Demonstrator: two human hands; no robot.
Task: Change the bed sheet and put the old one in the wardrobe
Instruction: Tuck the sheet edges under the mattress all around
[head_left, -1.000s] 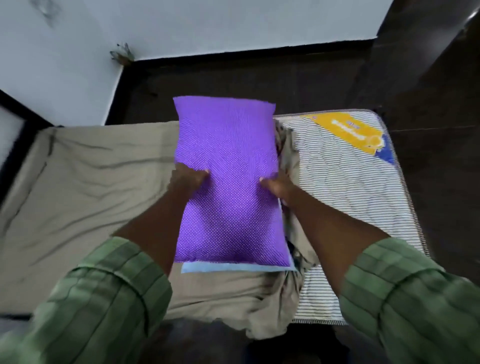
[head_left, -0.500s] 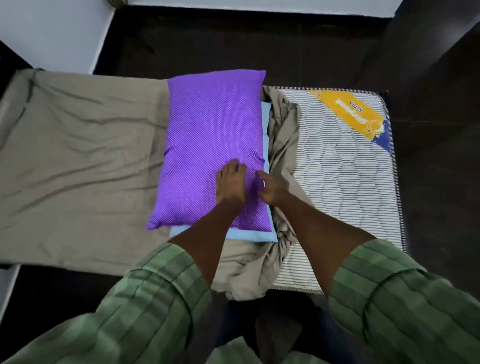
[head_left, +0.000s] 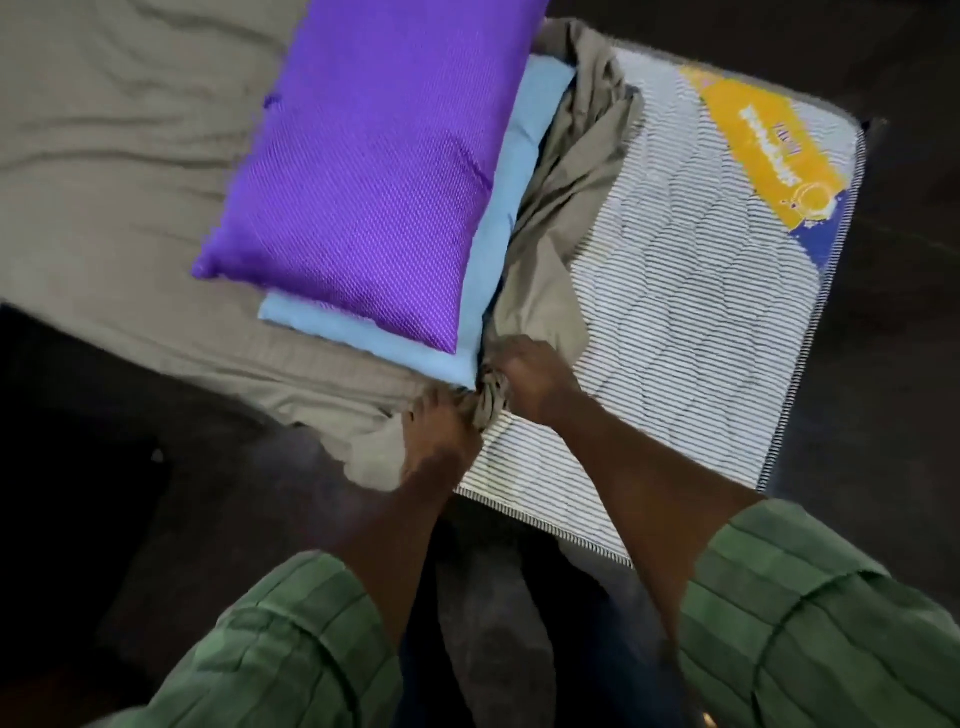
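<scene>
Head view, step: pulling the old beige sheet (head_left: 130, 171) off the mattress (head_left: 675, 312), working from the mattress's near edge.
Left hand (head_left: 441, 431): fingers curled tight on a bunched wad of that sheet, right at the mattress's near edge.
Right hand (head_left: 530, 374): also closed on the same bunch, just beside the left one, knuckles up.
Where the sheet is: covers the far-left stretch of the mattress, peeled back and heaped in a ridge along the middle; right end of the mattress is bare.
How I'd do it: honestly, move the purple pillow (head_left: 363, 156) and the folded light-blue cloth (head_left: 498, 218) off first. Both sit on the sheet left of the ridge, so yanking just drags them along. Then gather toward the covered end, hand over hand, no jerking.
Sheet feel: thin, soft, wrinkly, bunches easily.
Pillow: plump rectangle, shiny woven cover with a fine dot pattern.
Blue cloth: flat, smooth, matte, sticks out under the pillow.
Mattress top: quilted wavy stitching, thin dark stripes, yellow and blue label (head_left: 769, 150) at the far right corner, print too blurred to read.
</scene>
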